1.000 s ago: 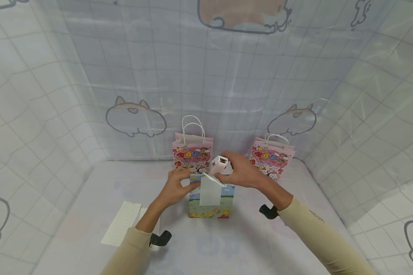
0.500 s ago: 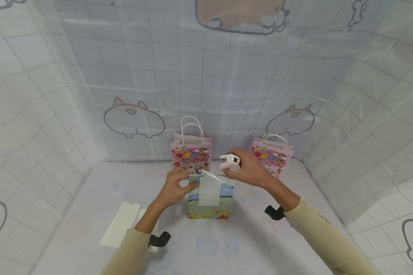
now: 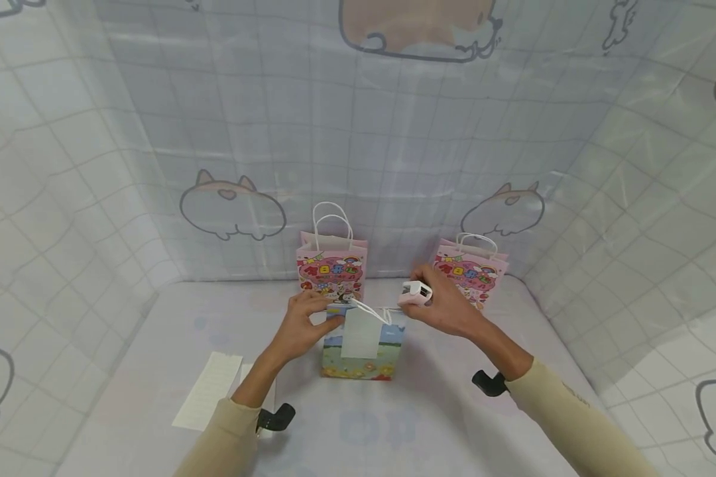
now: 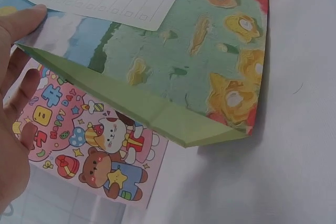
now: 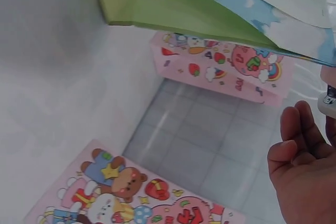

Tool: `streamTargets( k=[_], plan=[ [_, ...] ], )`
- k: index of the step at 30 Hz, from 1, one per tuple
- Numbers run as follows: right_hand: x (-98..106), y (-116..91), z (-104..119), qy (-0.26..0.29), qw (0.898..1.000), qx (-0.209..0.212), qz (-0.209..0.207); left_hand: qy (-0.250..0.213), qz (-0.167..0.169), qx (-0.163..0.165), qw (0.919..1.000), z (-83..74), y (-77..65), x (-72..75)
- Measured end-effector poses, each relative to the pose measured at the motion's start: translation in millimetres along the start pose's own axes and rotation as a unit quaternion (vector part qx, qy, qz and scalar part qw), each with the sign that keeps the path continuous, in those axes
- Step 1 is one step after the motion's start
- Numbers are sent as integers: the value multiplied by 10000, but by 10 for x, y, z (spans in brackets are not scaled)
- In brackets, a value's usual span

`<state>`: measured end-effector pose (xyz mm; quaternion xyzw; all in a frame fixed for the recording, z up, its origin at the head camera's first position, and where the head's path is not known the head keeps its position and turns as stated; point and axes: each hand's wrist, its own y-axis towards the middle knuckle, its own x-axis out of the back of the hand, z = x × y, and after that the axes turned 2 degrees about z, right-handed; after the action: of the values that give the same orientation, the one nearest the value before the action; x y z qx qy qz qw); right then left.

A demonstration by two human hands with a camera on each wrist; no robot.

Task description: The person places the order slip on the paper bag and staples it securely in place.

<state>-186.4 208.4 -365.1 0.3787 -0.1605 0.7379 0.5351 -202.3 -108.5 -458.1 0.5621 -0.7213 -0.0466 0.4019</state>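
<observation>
A paper gift bag [image 3: 390,354] with a painted flower meadow stands in the middle of the table in the head view. Against its upper front lies a white checklist sheet [image 3: 360,334], the white cord handles drooping over it. My left hand [image 3: 300,326] pinches the bag's upper left edge, thumb in front and fingers behind; the left wrist view shows that thumb [image 4: 32,18] by the sheet's edge. In my right hand [image 3: 447,308] is a small pink-and-white stapler [image 3: 416,293], held at the bag's top right corner. Only part of the stapler [image 5: 328,103] shows in the right wrist view.
Two pink cartoon gift bags stand by the back wall: one [image 3: 333,268] behind the meadow bag, another [image 3: 470,273] behind my right hand. Loose white sheets [image 3: 209,391] lie at the left, partly under my left forearm. Patterned curtains enclose the table.
My right hand has moved right with the stapler, from over the bag's top middle to its right corner. The left hand keeps its hold; the bag has shifted and tilted slightly.
</observation>
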Motion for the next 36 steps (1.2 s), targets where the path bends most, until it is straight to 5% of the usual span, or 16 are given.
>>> streamTargets(
  k=[19, 36],
  plan=[
    [47, -113, -164, -40, 9994, 47, -349, -43, -212, 77, 9997, -9, -61, 101],
    [-125, -368, -548, -111, 9936, -1050, 405, 66, -523, -223, 9984, 42, -117, 374]
  ],
)
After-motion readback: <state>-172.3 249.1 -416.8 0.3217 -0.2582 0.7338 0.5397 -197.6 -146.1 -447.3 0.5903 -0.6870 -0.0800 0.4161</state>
